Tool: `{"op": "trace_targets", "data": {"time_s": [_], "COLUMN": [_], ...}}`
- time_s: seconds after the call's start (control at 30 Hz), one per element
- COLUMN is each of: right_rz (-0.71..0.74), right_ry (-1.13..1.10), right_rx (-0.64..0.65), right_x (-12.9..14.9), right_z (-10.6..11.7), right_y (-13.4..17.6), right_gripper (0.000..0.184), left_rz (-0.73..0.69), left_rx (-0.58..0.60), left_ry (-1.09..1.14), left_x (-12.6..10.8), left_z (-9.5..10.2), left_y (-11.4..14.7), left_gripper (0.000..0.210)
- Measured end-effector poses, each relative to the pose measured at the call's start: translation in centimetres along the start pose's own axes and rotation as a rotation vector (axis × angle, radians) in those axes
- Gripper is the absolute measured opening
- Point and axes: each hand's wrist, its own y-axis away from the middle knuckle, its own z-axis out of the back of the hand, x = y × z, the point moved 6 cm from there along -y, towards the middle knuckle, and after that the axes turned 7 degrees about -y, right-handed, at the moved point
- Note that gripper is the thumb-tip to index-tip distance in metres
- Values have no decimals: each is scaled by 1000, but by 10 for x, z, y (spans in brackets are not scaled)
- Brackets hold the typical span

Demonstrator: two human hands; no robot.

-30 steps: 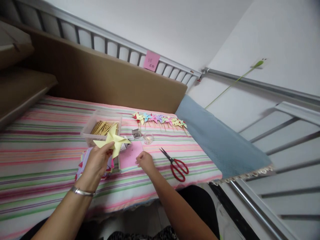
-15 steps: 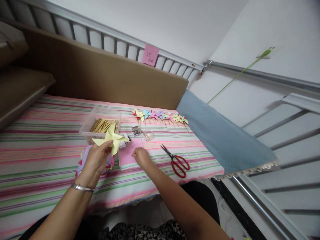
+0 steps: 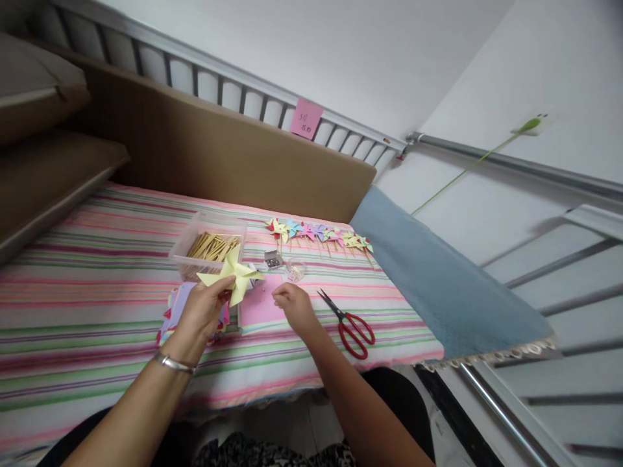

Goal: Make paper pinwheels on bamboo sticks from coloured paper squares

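Note:
My left hand (image 3: 207, 308) is closed on a pale yellow paper pinwheel (image 3: 236, 277), its thumb at the centre of the folded blades. My right hand (image 3: 294, 305) has its fingertips pinched together just over the right edge of a pink paper sheet (image 3: 260, 305); whatever they hold is too small to make out. Tiny specks lie on that sheet. Beneath my left hand is a stack of coloured paper pieces (image 3: 176, 305), partly hidden. Beyond the sheet stand a small open box of metal bits (image 3: 273, 259) and a round clear dish (image 3: 296, 269).
A clear plastic box (image 3: 182, 250) of wooden sticks stands behind my left hand. Red-handled scissors (image 3: 353, 327) lie open to the right. A row of finished pinwheels (image 3: 318, 233) lies before the cardboard panel (image 3: 233, 162). Brown packages (image 3: 58, 175) are stacked at left.
The view has shifted a little, moving everything slightly right. My right hand has lifted a bit off the pink sheet, fingers still pinched. My left hand keeps holding the pinwheel.

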Motion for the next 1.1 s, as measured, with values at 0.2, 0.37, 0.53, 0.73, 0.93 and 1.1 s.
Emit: {"op": "trace_targets", "data": {"time_s": [0.2, 0.37, 0.53, 0.73, 0.93, 1.1], "right_rz": [300, 282, 246, 226, 256, 252], "right_ry": [-213, -176, -151, -168, -201, -252], "right_rx": [-133, -53, -40, -72, -97, -63], "right_x": [72, 80, 74, 67, 69, 70], "right_z": [29, 8, 3, 5, 6, 6], "right_y": [25, 23, 18, 18, 20, 23], "right_gripper": [8, 6, 7, 7, 5, 5], "left_rz": [35, 66, 78, 85, 62, 49], "left_rx": [44, 116, 160, 171, 184, 170], "left_ry": [-12, -52, -64, -67, -71, -112], "left_x": [15, 23, 25, 30, 31, 30], "left_z": [-6, -14, -20, -18, -18, -17], "left_y": [2, 13, 19, 17, 17, 17], "left_gripper": [34, 31, 31, 29, 33, 31]}}
